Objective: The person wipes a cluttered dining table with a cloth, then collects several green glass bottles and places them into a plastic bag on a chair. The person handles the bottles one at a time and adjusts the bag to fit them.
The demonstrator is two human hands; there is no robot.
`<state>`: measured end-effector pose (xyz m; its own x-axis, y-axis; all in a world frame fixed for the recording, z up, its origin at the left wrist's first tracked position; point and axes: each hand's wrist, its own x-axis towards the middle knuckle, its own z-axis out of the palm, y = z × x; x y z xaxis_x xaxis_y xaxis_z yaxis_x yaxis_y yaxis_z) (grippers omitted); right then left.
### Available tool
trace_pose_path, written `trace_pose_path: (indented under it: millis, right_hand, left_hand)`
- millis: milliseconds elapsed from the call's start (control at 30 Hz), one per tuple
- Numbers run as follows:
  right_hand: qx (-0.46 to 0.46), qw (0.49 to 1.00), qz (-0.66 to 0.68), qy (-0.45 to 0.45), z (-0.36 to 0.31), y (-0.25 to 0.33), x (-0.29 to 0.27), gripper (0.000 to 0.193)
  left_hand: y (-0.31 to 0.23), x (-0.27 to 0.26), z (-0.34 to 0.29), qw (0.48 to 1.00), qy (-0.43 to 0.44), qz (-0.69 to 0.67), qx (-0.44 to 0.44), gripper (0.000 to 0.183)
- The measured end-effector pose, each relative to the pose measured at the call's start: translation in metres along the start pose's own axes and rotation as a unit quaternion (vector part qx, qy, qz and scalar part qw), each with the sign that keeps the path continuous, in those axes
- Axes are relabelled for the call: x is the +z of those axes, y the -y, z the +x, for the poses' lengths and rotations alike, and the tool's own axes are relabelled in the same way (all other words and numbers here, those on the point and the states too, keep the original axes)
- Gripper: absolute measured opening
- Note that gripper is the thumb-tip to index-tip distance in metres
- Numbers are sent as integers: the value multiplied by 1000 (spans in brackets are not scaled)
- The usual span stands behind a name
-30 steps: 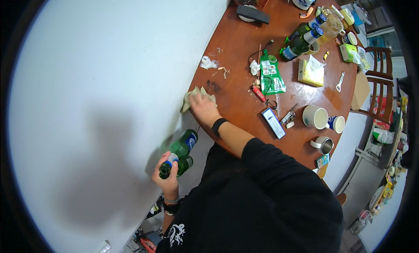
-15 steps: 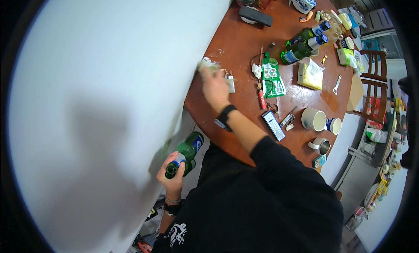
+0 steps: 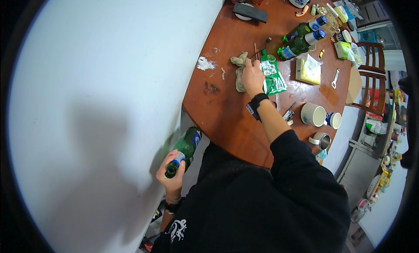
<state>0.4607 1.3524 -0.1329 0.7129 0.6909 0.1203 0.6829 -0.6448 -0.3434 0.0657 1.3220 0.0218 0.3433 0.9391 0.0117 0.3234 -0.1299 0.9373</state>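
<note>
By their necks, my left hand (image 3: 171,172) grips green glass bottles (image 3: 187,141), held beside the table's edge near the wall; a second one partly shows behind the first. My right hand (image 3: 253,78) is over the wooden table (image 3: 209,104), its fingers closed on a crumpled beige cloth (image 3: 240,78) that lies on the tabletop. Right beside those fingers is a green packet (image 3: 273,76) with a dark cable across it. To the left of the cloth are a white powdery smear (image 3: 205,64) and a dark stain (image 3: 211,88).
Two green bottles (image 3: 301,43) stand farther back, near a tissue pack (image 3: 308,71). Mugs (image 3: 313,115) and a bottle opener (image 3: 335,78) are at the right. A dark flat case (image 3: 249,12) lies at the far left. The white wall (image 3: 109,78) borders the table; chairs (image 3: 371,89) stand beyond.
My right hand has swept right across the table with the cloth, from the white smear to beside the green packet. The small items near the smear have shifted or are hidden. My left hand stays put.
</note>
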Motion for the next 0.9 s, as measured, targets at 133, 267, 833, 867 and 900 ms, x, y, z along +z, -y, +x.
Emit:
trace_pose_path:
  millis: [133, 267, 833, 867, 900]
  right_hand:
    - [-97, 992, 70, -49, -58, 48, 15, 36]
    - [-176, 983, 55, 21, -53, 56, 42, 38]
    - [-187, 982, 26, -33, -10, 26, 36, 11]
    - [-137, 990, 17, -10, 18, 23, 37, 7]
    - [-116, 991, 27, -52, 28, 27, 38, 6]
  left_hand:
    - [3, 4, 3, 1000, -12, -8, -12, 30]
    - [1, 4, 5, 1000, -4, 14, -14, 29]
    - [-11, 4, 7, 1000, 11, 16, -23, 31]
    - [-11, 3, 7, 1000, 14, 20, -18, 31]
    - [-13, 3, 6, 999, 12, 22, -20, 31]
